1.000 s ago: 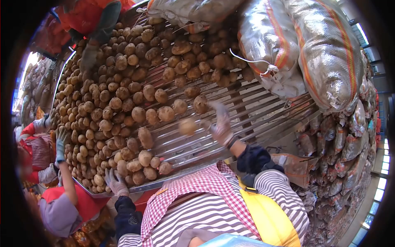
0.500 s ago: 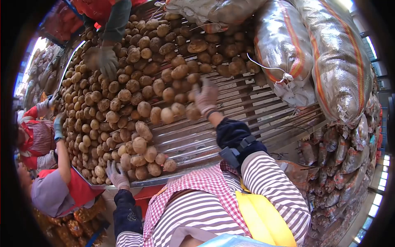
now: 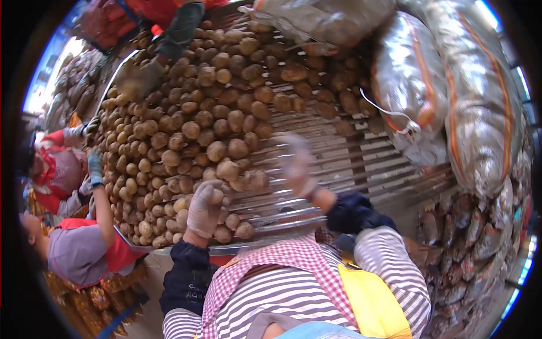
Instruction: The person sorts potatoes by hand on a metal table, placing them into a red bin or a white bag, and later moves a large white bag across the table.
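Observation:
Many brown potatoes (image 3: pixel 192 130) lie spread over a slatted metal table (image 3: pixel 339 147). My left hand (image 3: pixel 205 210), in a pale glove, is raised over the near edge of the pile. Its fingers are curled around a potato (image 3: pixel 217 196). Close to that hand, a few loose potatoes (image 3: pixel 244 230) rest by the table's front rim. My right hand (image 3: pixel 296 166), also gloved, is over the bare slats to the right of the pile. Motion smears its fingers, so their pose does not show.
Full woven sacks (image 3: pixel 480 107) lie on the table's right side, another sack (image 3: pixel 327 20) at the far edge. A co-worker's gloved hand (image 3: pixel 141 79) reaches in from the far side. Co-workers (image 3: pixel 79 248) stand along the left. Stacked bags (image 3: pixel 474 248) fill the lower right.
My left hand has lifted from the front rim and moved right, closing on a potato. My right hand has drawn back from the potatoes toward me. The whole view has shifted slightly.

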Action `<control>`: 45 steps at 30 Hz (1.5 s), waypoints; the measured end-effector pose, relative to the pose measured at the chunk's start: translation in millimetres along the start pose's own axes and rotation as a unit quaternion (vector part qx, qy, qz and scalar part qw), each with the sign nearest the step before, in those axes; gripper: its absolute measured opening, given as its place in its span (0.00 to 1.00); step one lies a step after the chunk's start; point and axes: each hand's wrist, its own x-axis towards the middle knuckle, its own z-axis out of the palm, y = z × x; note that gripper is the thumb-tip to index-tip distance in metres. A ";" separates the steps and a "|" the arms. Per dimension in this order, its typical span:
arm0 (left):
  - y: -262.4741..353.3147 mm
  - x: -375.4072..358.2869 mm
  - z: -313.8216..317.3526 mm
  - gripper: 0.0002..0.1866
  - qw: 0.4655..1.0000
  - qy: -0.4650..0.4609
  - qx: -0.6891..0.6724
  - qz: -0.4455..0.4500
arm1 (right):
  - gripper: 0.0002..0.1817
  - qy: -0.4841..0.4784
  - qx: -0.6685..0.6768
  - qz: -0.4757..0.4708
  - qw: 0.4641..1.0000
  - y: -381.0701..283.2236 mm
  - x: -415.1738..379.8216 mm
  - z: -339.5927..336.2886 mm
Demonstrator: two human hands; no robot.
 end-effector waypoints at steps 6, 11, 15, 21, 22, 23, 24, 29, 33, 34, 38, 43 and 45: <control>-19.7 -21.7 -78.9 0.07 0.914 0.256 0.255 0.186 | 0.25 0.123 -0.210 0.529 0.813 160.0 -70.3 -115.4; -18.4 -25.4 -96.4 0.10 0.879 0.367 0.237 0.192 | 0.34 0.403 -0.117 0.449 0.789 197.1 -1.9 -88.1; -14.1 -28.9 -77.2 0.10 0.801 0.356 0.433 0.210 | 0.31 0.316 -0.217 0.356 0.852 154.0 31.9 -4.7; 12.7 -25.2 -79.3 0.16 0.872 0.336 0.215 0.285 | 0.27 0.017 -0.016 0.095 0.995 13.9 76.5 81.5; 29.0 -33.2 -90.0 0.29 0.891 0.315 0.176 0.276 | 0.27 0.010 0.034 0.099 0.994 9.0 81.7 79.9; 56.6 -35.2 -101.4 0.36 0.887 0.310 0.170 0.296 | 0.27 0.002 0.082 0.103 0.991 7.7 87.0 78.6; 94.7 -45.6 -101.7 0.38 0.871 0.319 0.226 0.296 | 0.29 0.003 0.045 0.077 0.996 13.3 91.2 73.3; 255.2 -17.5 -170.8 0.14 0.880 0.105 0.176 0.428 | 0.26 0.028 -0.077 0.047 0.996 31.5 112.1 53.6; 248.1 -72.2 -57.4 0.40 0.759 0.222 0.286 0.541 | 0.28 0.063 -0.138 0.100 0.983 59.7 103.3 7.9; 224.6 -71.8 -71.1 0.38 0.758 0.230 0.304 0.529 | 0.28 0.067 -0.186 0.111 0.974 77.4 91.8 -5.1; 106.8 -78.9 -139.3 0.34 0.716 0.376 0.439 0.391 | 0.29 0.035 -0.249 0.207 0.945 111.3 74.7 -34.8; -5.5 -83.0 -229.9 0.37 0.628 0.545 0.408 0.378 | 0.28 0.017 -0.301 0.291 0.908 106.1 95.6 -2.7; -30.4 -110.5 -232.8 0.35 0.605 0.570 0.481 0.279 | 0.29 0.032 -0.289 0.265 0.920 132.1 79.2 16.1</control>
